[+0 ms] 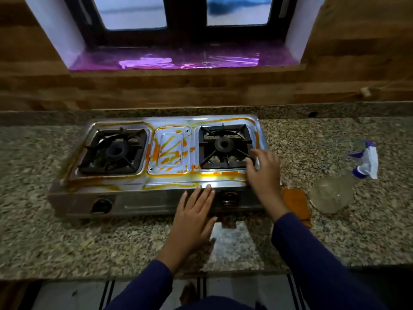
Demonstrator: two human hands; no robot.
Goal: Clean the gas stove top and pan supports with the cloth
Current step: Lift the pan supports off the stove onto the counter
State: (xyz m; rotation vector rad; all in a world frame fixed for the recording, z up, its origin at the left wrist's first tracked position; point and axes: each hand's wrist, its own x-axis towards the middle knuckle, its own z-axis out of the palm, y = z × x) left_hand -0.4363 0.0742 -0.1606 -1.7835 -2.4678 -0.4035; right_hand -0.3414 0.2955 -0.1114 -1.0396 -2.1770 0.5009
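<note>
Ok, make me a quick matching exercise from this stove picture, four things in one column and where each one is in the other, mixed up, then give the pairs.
Things:
1. left hand
2. right hand
3. spray bottle
4. orange cloth

Places:
A. lying on the counter, far right
B. flat at the stove's front edge, by the right knob
C. on the counter between stove and bottle, partly behind a forearm
D. at the near right corner of the right pan support

Pairs: 1-B, 2-D, 3-A, 4-C
</note>
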